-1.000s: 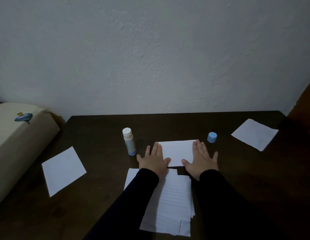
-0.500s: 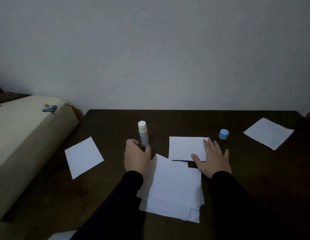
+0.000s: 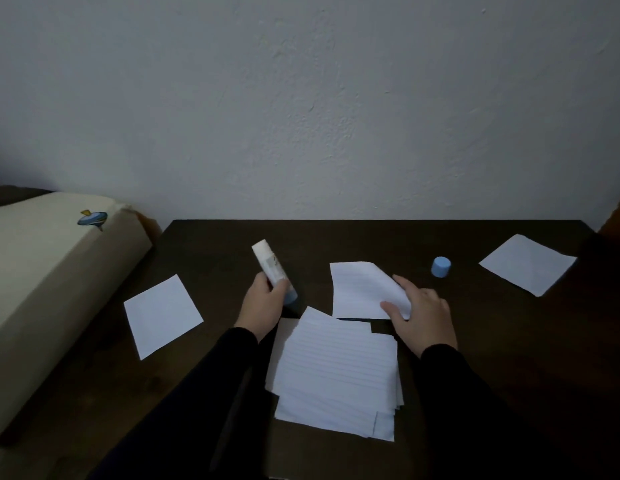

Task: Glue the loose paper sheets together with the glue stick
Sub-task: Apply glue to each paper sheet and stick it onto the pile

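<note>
The left hand (image 3: 263, 304) is gripping the one glue stick (image 3: 272, 270), uncapped and tilted over the dark worktop (image 3: 211, 368), while the right hand (image 3: 421, 315) is pinching the corner of one lined sheet (image 3: 362, 289) and curling it up. One pile of lined sheets (image 3: 338, 375) is lying nearest the person, two single white squares (image 3: 163, 315) (image 3: 528, 264) are lying apart at either side, and one blue cap (image 3: 441, 266) is standing beyond the right hand.

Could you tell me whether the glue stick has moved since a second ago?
Yes. The left hand has picked up the glue stick and tilted it, when before it stood upright on the table.
</note>
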`<state>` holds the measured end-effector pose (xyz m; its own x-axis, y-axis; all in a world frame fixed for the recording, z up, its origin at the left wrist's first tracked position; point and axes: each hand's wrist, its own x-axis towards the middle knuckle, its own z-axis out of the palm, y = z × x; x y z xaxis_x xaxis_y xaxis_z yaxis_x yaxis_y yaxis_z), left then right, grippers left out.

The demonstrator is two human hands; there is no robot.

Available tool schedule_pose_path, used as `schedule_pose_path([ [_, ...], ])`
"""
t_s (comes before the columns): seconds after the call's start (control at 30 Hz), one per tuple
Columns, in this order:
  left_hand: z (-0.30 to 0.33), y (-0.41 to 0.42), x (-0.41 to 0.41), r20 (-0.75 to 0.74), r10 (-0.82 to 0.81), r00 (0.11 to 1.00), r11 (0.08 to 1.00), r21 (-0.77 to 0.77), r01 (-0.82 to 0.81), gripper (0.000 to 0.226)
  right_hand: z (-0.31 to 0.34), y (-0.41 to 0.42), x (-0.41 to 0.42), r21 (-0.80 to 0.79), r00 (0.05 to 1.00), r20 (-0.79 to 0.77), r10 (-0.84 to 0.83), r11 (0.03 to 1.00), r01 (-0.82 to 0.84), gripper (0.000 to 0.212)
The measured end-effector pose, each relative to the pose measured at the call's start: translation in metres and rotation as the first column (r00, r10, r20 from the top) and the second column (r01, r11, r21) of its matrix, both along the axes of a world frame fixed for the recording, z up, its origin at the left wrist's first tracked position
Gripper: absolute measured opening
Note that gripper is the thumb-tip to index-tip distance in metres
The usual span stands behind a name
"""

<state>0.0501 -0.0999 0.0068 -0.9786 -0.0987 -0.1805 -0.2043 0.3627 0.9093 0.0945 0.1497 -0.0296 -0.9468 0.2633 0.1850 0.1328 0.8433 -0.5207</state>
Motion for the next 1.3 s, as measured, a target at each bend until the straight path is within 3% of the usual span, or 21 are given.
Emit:
schedule_pose_path([
  [0.17,-0.008,-0.017,0.032,0.146,-0.114,0.983,0.991,-0.054,0.123,0.059,0.011,0.0,0.002,-0.143,0.998,0.042,0.045,0.989,-0.039,0.049],
  [0.27,-0.012,-0.017,0.043,0.169,-0.149,0.974,0.929,-0.315,0.196,0.087,0.028,-0.005,0.007,-0.468,0.997,-0.02,0.073,0.881,-0.074,0.046],
  [0.33,-0.012,-0.014,0.053,0.177,-0.115,0.977,0.881,-0.437,0.182,0.082,0.04,-0.012,0.016,-0.589,0.99,-0.066,0.123,0.796,-0.138,0.045],
  [0.47,-0.017,-0.014,0.063,0.136,-0.044,0.99,0.925,-0.37,0.092,0.068,0.041,-0.024,0.034,-0.619,0.967,0.036,0.254,0.765,-0.178,0.048],
  [0.63,-0.018,-0.011,0.067,0.072,-0.016,0.997,0.903,-0.428,0.045,0.056,0.039,-0.033,0.052,-0.448,0.926,0.295,0.235,0.89,-0.083,0.065],
  [0.7,-0.019,-0.01,0.067,0.065,-0.013,0.998,0.906,-0.42,0.039,0.053,0.037,-0.038,0.057,-0.177,0.916,0.376,0.141,0.981,-0.078,0.074],
  [0.77,-0.019,-0.009,0.067,0.077,-0.009,0.997,0.915,-0.403,0.039,0.052,0.033,-0.044,0.061,0.12,0.907,0.413,0.086,0.982,-0.148,0.074],
  [0.8,-0.02,-0.009,0.067,0.081,-0.009,0.997,0.919,-0.393,0.04,0.052,0.031,-0.047,0.062,0.182,0.894,0.437,0.103,0.963,-0.2,0.069],
  [0.9,-0.018,-0.012,0.068,0.103,-0.011,0.995,0.926,-0.375,0.049,0.053,0.028,-0.054,0.063,0.204,0.835,0.531,0.149,0.933,-0.296,0.056],
  [1.07,-0.018,-0.024,0.069,0.114,-0.068,0.991,0.959,-0.266,0.096,0.055,0.032,-0.062,0.059,0.279,0.822,0.558,0.116,0.906,-0.317,0.051],
  [1.17,-0.01,-0.034,0.068,0.086,-0.062,0.994,0.982,-0.172,0.076,0.054,0.037,-0.075,0.055,0.333,0.863,0.491,0.122,0.889,-0.315,0.048],
  [1.3,0.006,-0.055,0.065,0.109,0.004,0.994,0.998,-0.061,0.002,0.052,0.046,-0.114,0.048,0.299,0.91,0.325,0.257,0.885,-0.357,0.044],
])
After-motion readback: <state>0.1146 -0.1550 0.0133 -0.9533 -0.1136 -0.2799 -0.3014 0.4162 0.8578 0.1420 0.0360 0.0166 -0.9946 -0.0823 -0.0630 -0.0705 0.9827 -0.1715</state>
